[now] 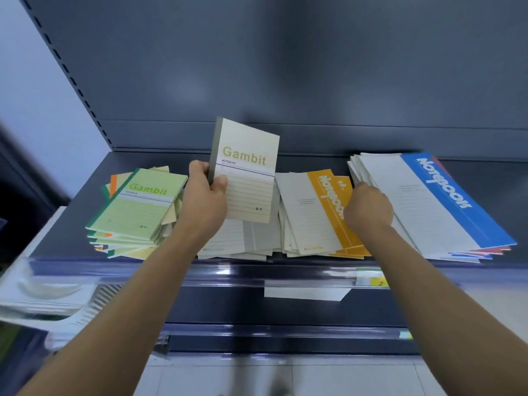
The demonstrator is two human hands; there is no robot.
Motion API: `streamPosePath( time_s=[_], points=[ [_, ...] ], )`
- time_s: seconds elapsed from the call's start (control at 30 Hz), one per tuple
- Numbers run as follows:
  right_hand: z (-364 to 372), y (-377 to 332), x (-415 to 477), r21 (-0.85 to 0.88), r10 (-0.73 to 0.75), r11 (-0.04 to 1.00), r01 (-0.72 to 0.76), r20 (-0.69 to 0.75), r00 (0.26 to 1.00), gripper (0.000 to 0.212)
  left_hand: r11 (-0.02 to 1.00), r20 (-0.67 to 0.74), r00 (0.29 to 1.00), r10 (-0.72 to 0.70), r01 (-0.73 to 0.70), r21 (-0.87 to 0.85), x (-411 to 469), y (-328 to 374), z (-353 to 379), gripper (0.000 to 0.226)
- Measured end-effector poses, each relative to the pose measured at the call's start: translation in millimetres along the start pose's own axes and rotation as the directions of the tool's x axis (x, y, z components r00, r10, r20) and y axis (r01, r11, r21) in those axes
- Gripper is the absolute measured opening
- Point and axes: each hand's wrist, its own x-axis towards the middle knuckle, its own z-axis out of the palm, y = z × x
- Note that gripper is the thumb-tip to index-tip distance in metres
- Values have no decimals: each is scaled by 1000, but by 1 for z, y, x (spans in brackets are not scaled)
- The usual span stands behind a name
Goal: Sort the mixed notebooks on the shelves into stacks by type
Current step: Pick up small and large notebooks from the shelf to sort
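Observation:
My left hand grips a cream Gambit notebook by its grey spine and holds it upright above a flat pile of pale notebooks. A stack topped by a green Gambit notebook lies to the left. Right of centre is a pile with an orange-banded notebook on top. My right hand is curled between that pile and the big stack topped by a blue-banded notebook; its fingers are hidden, at the left edge of the blue stack.
All piles lie on a dark grey shelf with a clear plastic price rail along its front. A yellow tag and a white label hang there. Blurred white goods sit on a lower shelf at left.

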Motion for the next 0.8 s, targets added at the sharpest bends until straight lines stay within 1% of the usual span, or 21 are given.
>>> streamPosePath(
  time_s=[0.07, 0.13, 0.23, 0.33, 0.5, 0.6, 0.7, 0.8],
  points=[
    [-8, -8, 1, -3, -59, 998, 59, -49, 997, 22, 1000, 2, 1000, 19, -19, 7, 1, 0, -5, 10],
    [-18, -25, 1, 62, -154, 985, 160, -84, 984, 22, 1000, 5, 1000, 30, -30, 7, 5, -1, -15, 9],
    [-40, -61, -5, 140, -304, 935, 324, -151, 941, 15, 999, -3, 1000, 29, -29, 14, 13, -4, -33, 10],
    [-61, -97, -13, 188, -387, 884, 427, -218, 896, 12, 999, -42, 999, 31, -29, 37, 21, -8, -57, 12],
    [-77, -150, -33, 186, -496, 814, 550, -269, 826, 13, 993, -88, 995, -44, 53, 105, 35, -34, -103, 14],
    [-78, -178, -48, 197, -551, 767, 610, -285, 784, 13, 977, -91, 992, -90, 105, 183, 41, -54, -124, 15],
    [-76, -199, -61, 201, -589, 734, 649, -288, 755, 14, 953, -66, 993, -99, 114, 281, 46, -70, -137, 22],
    [-74, -215, -71, 197, -609, 722, 663, -275, 744, 16, 927, -60, 994, -87, 103, 361, 54, -81, -146, 19]
  ],
)
